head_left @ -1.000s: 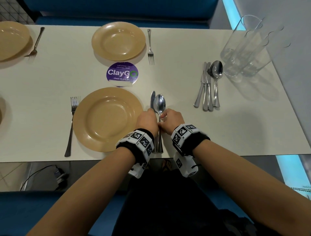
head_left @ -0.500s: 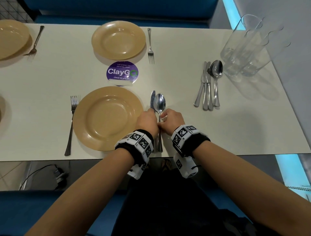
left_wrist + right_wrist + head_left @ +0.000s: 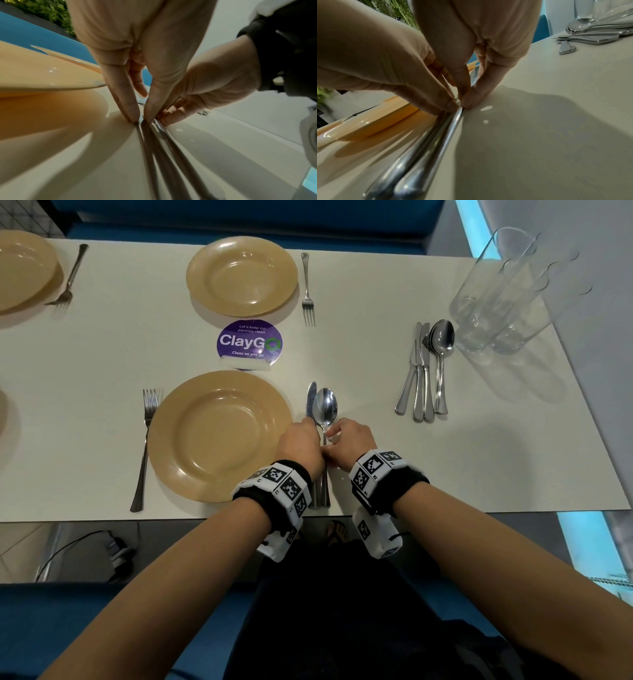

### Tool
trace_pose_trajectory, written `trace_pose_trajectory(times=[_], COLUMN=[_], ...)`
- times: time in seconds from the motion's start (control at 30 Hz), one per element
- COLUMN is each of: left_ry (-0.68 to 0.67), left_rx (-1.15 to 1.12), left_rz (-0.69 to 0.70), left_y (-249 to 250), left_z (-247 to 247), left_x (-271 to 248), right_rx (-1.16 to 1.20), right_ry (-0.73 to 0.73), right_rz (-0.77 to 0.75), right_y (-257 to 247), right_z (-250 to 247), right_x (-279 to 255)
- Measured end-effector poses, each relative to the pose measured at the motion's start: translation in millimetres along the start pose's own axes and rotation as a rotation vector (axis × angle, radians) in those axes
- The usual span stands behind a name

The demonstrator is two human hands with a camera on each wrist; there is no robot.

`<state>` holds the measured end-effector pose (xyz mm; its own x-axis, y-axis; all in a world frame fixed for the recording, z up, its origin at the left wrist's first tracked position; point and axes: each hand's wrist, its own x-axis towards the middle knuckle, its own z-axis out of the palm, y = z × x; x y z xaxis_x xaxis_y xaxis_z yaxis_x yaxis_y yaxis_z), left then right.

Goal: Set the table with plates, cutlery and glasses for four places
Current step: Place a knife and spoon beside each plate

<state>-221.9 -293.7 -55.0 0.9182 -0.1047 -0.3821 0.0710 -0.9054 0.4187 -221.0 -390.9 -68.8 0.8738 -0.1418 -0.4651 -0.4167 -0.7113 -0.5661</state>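
Note:
A knife (image 3: pixel 311 402) and a spoon (image 3: pixel 325 409) lie side by side just right of the near tan plate (image 3: pixel 219 436), handles toward the table edge. My left hand (image 3: pixel 301 440) pinches the knife handle (image 3: pixel 145 142) between thumb and fingertip on the table top. My right hand (image 3: pixel 347 438) pinches the spoon handle (image 3: pixel 453 121) the same way, close against the left hand. A fork (image 3: pixel 145 446) lies left of that plate. A far plate (image 3: pixel 241 277) has a fork (image 3: pixel 307 289) beside it.
Spare knives and spoons (image 3: pixel 424 371) lie in a bundle at the right, next to several clear glasses (image 3: pixel 500 292) near the wall. A purple sticker (image 3: pixel 250 342) sits between the plates. Another plate (image 3: pixel 24 272) and fork (image 3: pixel 68 275) are at far left.

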Motion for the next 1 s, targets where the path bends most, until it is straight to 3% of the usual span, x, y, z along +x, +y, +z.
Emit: trace_pose_trajectory(times=[0.77, 1.0], left_ry=[0.002, 0.052], left_rx=[-0.001, -0.011], left_rz=[0.013, 0.066], left_y=[-0.4, 30.8], left_z=[-1.1, -28.2], left_x=[2.3, 22.0], right_rx=[0.017, 0.061], right_ry=[-0.007, 0.085], right_rz=[-0.016, 0.010], right_y=[2.8, 12.9], right_z=[-2.9, -48.9], right_x=[3.7, 19.1])
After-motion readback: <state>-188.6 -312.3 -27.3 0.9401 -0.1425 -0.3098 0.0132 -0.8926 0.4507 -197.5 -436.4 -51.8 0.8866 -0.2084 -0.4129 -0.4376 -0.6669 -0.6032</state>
